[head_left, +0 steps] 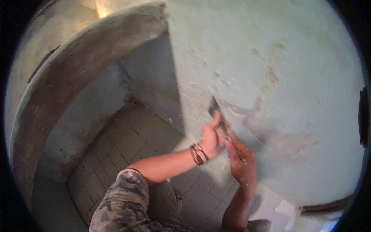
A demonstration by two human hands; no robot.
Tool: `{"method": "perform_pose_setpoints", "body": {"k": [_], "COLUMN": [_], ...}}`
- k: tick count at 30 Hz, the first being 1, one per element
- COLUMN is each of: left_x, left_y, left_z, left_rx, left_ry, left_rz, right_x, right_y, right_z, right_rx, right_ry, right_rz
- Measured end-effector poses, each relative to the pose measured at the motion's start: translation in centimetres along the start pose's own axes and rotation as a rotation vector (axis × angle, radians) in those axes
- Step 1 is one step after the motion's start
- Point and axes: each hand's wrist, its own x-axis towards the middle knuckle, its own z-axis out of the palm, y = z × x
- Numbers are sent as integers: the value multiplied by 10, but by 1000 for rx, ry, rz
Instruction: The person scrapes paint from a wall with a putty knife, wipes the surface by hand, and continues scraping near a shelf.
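A scraper (213, 106) with a flat metal blade points up and to the left, its tip at or close to the pale green wall (309, 85). My left hand (212, 138), with dark bracelets at the wrist, is closed around the scraper just below the blade. Lower down, my right hand (242, 156) is wrapped round the handle end, most of which the fingers hide. Around the blade the wall is chipped, and a bare grey patch (257, 121) spreads to the right of it. Small flakes cling to my right hand.
A thick curved ledge (73, 73) arches across the left, above a recess with a tiled floor (116, 143). The wall's vertical edge stands left of the scraper. My camouflage-clothed leg (119, 205) is below. A dark strip (326, 206) runs along the lower right.
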Motion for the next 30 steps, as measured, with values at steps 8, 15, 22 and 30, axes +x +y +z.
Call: {"method": "perform_pose_setpoints", "body": {"k": [8,15,22,30], "left_x": [-3,-50,-161,-245], "left_y": [24,115,314,431], "left_z": [10,18,110,77], "left_rx": [-8,998,2039,2164], "left_ry": [54,158,728,865], "left_rz": [81,777,1435,219], "right_x": [1,-10,-20,-44], "right_y": [-9,-15,-11,7], "right_z": [-13,-48,-76,-129], "right_rx": [-90,264,307,322], "right_ry": [-12,48,2,-80], "right_rz": [-114,164,97,132]}}
